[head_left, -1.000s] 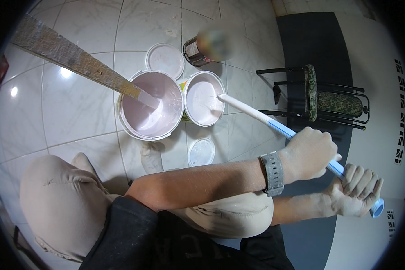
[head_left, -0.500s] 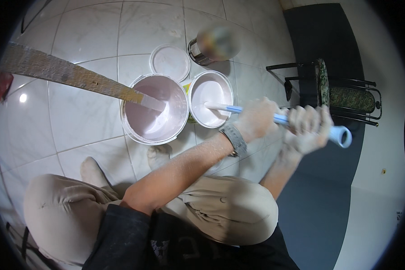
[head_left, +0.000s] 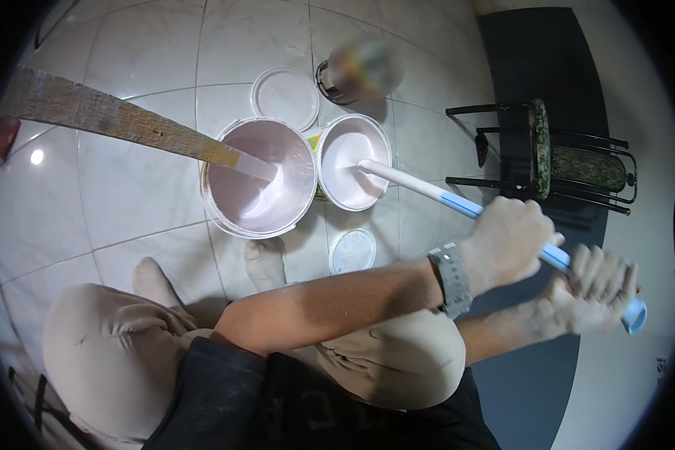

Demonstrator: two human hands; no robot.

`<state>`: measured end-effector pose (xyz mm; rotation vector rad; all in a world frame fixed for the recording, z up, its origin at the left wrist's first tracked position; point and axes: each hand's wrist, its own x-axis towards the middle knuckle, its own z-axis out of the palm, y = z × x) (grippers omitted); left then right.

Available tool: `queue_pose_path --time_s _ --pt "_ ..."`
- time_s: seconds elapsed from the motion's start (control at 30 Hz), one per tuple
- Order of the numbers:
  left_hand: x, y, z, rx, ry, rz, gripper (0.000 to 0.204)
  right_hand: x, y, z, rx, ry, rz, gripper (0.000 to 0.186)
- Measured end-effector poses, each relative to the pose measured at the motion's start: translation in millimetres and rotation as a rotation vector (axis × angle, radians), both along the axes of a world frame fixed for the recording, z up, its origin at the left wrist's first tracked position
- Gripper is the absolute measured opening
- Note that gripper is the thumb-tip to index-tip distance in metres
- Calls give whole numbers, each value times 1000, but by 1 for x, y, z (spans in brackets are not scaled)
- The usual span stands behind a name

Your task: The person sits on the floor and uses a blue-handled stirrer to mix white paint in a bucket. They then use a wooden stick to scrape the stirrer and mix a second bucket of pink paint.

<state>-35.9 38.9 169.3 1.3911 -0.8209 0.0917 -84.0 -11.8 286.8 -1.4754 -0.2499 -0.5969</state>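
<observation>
A light-blue plastic pipe, its lower part coated white, slants up to the right out of the smaller paint bucket. Its lower end rests in the pale pinkish-white paint. Around the pipe's upper half my left hand is closed, with a grey watch on that wrist. Farther up, my right hand wraps the pipe just below its wide blue end. Both hands are dusted with whitish residue. Beside the smaller bucket stands a larger bucket, pale paint inside, with a long wooden plank leaning in it.
A round lid lies behind the buckets, and a smaller one lies in front. Behind stands a can, its top blurred. A patterned chair is at the right. My feet are close to the larger bucket.
Both hands have moved right and toward me with the pipe, which now tilts more and shows more of its white-coated length. The small front lid has come into view.
</observation>
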Motion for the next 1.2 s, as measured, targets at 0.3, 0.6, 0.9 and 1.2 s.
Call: queue_pose_path --time_s 0.3,0.6,0.9,1.2 --pt "-19 27 48 -10 -215 2 29 -9 20 3 -102 -120 47 42" --pt "-19 25 37 25 -175 10 28 -1 20 -27 -57 -54 -31 42" --pt "-17 17 34 -16 -196 75 23 2 21 -30 -47 -52 -33 42" --pt "-20 15 32 -16 -185 43 20 4 21 -39 -51 -40 -45 43"
